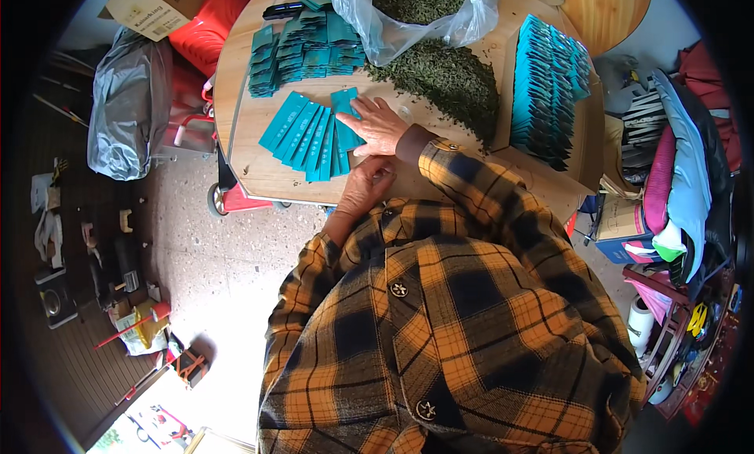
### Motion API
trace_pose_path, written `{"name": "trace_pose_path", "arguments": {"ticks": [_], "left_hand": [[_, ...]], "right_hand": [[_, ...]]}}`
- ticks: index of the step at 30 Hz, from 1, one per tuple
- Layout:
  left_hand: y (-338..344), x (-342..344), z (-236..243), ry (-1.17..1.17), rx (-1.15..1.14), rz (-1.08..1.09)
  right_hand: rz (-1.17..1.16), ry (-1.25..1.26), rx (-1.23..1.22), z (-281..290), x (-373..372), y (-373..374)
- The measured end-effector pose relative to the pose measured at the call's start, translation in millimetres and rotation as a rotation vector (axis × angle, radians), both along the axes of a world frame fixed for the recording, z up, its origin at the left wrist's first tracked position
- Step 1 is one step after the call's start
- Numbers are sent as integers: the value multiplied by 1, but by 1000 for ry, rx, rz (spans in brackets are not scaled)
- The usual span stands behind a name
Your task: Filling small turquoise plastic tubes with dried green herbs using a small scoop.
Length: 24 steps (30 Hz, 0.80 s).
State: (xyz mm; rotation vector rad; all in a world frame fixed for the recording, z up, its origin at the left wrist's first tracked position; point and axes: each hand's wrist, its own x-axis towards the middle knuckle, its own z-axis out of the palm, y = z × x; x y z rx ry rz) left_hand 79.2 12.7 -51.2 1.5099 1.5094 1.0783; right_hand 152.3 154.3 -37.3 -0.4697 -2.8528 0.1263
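Flat teal packets lie fanned out near the table's front edge, overlapping one another. My right hand rests with fingers spread at the right end of the fan, its fingertips on the rightmost packet. Just below it, at the table edge, my left hand is curled closed; whatever is inside its fingers, if anything, is hidden. Beyond my right hand a heap of dried green leaves spreads over the table, below a clear plastic bag holding more leaves.
Stacked teal packets sit at the back left of the wooden table, by a black pen-like object. At right, a cardboard box holds rows of upright teal packets. A grey plastic-covered bundle stands left of the table.
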Motion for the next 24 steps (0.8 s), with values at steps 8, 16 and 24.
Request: {"name": "trace_pose_path", "arguments": {"ticks": [8, 16, 24], "left_hand": [[3, 1, 2, -5, 27, -22], [-6, -5, 18, 259, 161, 297], [8, -5, 73, 643, 232, 195]], "right_hand": [[-39, -10, -239, 0, 2, 3], [-375, 516, -344, 30, 29, 0], [-279, 567, -1040, 65, 89, -27]]}}
